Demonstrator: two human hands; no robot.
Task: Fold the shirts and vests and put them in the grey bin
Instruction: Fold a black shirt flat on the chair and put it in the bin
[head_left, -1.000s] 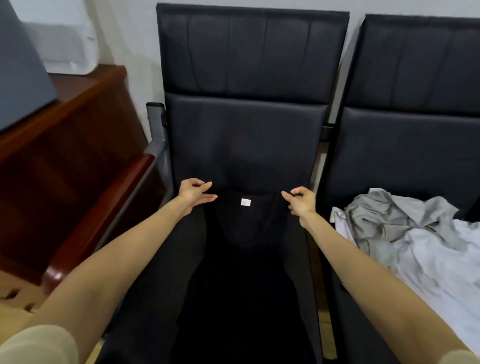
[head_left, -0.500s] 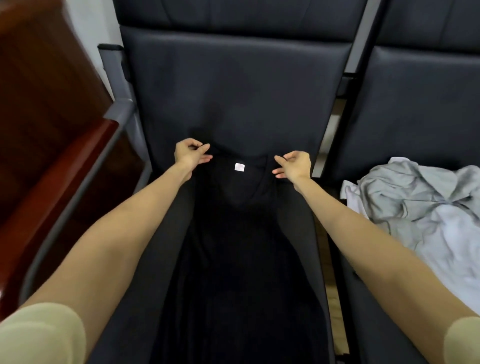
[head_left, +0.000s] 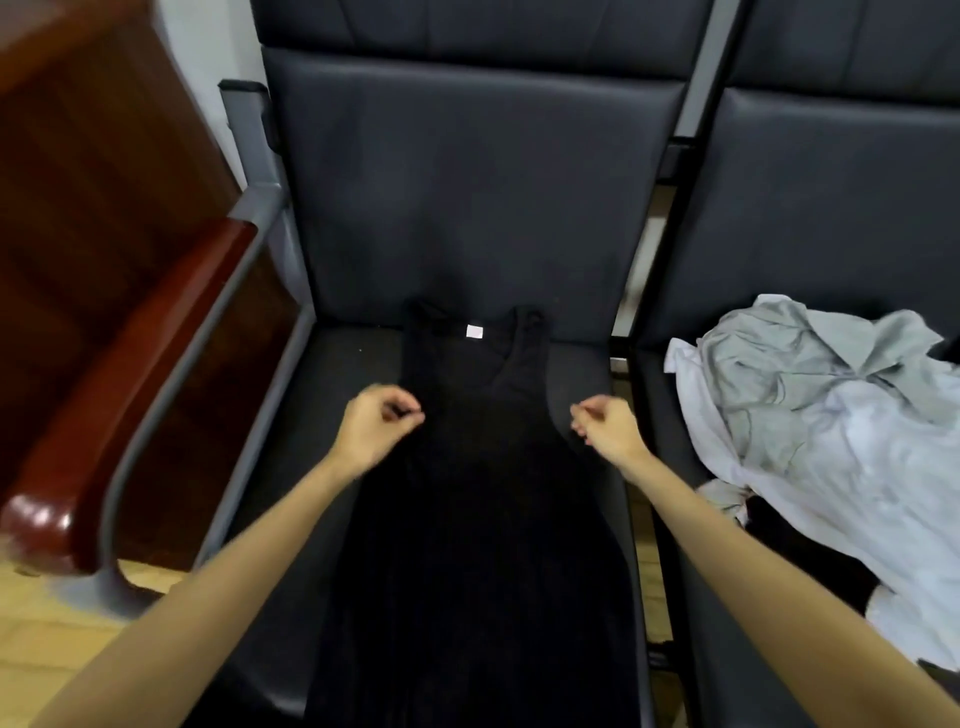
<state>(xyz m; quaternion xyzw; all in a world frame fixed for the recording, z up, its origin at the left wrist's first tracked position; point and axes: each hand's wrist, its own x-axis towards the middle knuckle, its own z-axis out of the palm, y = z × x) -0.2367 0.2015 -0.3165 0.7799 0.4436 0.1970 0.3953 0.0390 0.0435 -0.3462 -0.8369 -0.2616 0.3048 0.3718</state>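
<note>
A black vest (head_left: 467, 493) lies flat and lengthwise on the dark chair seat (head_left: 343, 395), straps toward the backrest, with a small white label (head_left: 474, 331) at its neck. My left hand (head_left: 376, 431) is at the vest's left edge just below the armhole, fingers curled and thumb meeting forefinger. At the vest's right edge, my right hand (head_left: 605, 431) has its fingers curled too. Both hands are blurred, so I cannot tell whether they pinch cloth. No grey bin is in view.
A crumpled heap of grey and white clothes (head_left: 831, 426) lies on the neighbouring seat to the right. A red-brown wooden armrest (head_left: 130, 374) on a grey metal frame borders the seat on the left. Wooden floor shows at the lower left.
Both hands have left the vest's shoulder straps and moved toward me along its sides. The vest now lies flat on the seat. The camera has tilted further down.
</note>
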